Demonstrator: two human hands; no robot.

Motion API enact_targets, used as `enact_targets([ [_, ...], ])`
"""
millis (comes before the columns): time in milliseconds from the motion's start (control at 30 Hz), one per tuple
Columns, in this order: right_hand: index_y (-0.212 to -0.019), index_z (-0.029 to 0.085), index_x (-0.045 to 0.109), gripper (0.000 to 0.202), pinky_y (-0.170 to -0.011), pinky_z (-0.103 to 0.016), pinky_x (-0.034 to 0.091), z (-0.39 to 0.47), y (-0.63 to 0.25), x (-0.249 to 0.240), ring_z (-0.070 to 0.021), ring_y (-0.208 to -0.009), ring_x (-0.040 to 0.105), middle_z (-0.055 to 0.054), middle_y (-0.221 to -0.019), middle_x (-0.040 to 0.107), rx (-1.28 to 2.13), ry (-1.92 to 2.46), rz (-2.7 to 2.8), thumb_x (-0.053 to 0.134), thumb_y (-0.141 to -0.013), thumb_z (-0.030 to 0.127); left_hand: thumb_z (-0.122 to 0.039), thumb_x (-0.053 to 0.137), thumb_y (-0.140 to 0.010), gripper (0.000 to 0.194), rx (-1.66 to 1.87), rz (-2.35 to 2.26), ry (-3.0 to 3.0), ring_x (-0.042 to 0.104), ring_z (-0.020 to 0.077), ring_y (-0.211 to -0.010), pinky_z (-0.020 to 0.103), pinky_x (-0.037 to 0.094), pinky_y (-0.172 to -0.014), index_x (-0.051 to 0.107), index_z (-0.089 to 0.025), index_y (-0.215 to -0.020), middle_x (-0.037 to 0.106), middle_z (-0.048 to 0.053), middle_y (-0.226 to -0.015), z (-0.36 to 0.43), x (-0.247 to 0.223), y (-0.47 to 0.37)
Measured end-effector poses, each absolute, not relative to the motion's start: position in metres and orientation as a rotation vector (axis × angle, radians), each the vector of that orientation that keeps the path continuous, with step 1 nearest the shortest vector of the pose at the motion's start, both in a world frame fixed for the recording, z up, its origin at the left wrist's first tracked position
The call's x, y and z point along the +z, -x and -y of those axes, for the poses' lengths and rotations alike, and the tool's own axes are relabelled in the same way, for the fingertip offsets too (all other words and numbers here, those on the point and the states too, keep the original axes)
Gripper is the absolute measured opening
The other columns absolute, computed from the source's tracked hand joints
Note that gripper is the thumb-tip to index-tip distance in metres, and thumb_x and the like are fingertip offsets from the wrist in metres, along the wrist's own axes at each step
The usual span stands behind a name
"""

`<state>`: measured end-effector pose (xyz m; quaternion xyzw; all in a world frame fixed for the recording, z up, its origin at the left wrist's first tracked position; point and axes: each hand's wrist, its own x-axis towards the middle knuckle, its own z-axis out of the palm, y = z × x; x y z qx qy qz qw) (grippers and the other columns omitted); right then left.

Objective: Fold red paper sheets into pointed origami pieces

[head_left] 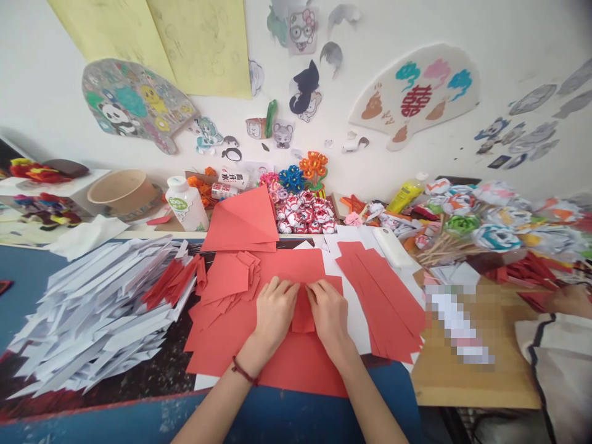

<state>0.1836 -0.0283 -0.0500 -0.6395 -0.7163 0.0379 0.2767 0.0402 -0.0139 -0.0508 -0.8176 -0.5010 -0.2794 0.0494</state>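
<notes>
A small piece of red paper lies between my hands, over larger red sheets. My left hand pinches its upper left edge, fingers closed. On the other side my right hand pinches the upper right edge in the same way. To the left of my hands sits a stack of small red paper pieces. Long red paper strips lie to the right on white paper. The exact fold under my fingertips is hidden.
A big heap of folded white paper pieces, topped by folded red pieces, covers the left. Behind stand a white bottle and paper flowers. Another person's hand is at the far right, by a wooden table.
</notes>
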Motion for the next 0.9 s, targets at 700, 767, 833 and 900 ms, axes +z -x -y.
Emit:
enact_targets([
  [700,-0.116,0.022,0.066,0.038,-0.083,-0.034,0.050,0.036,-0.209,-0.045,-0.0206,-0.093,0.057,-0.008,-0.100,0.060,0.355,1.457,2.058,0.034,-0.099,0.013,-0.014,0.048,-0.094,0.027,-0.696,1.384,2.672,0.048,0.0220,-0.087,0.038,0.032,-0.071,0.069,-0.025,-0.105,0.067,0.006,-0.103,0.007,-0.041,-0.025],
  [767,-0.117,0.022,0.065,0.037,-0.083,-0.035,0.051,0.035,-0.211,-0.045,-0.0209,-0.094,0.057,-0.008,-0.102,0.060,0.345,1.443,2.072,0.035,-0.099,0.013,-0.014,0.049,-0.093,0.027,-0.682,1.384,2.685,0.048,0.0220,-0.089,0.037,0.032,-0.072,0.069,-0.026,-0.105,0.067,0.005,-0.107,0.007,-0.041,-0.025],
  [833,-0.118,0.022,0.064,0.038,-0.084,-0.036,0.051,0.035,-0.212,-0.048,-0.0214,-0.095,0.057,-0.008,-0.103,0.060,0.312,1.424,2.105,0.034,-0.099,0.011,-0.014,0.049,-0.093,0.027,-0.665,1.392,2.682,0.048,0.0218,-0.089,0.037,0.032,-0.073,0.069,-0.026,-0.105,0.067,0.004,-0.109,0.008,-0.040,-0.025],
  [900,-0.121,0.020,0.062,0.040,-0.085,-0.038,0.051,0.035,-0.212,-0.051,-0.0218,-0.097,0.056,-0.009,-0.105,0.060,0.272,1.405,2.145,0.032,-0.098,0.009,-0.014,0.050,-0.093,0.026,-0.646,1.379,2.679,0.048,0.0219,-0.090,0.037,0.032,-0.074,0.069,-0.025,-0.106,0.068,0.004,-0.109,0.008,-0.039,-0.026],
])
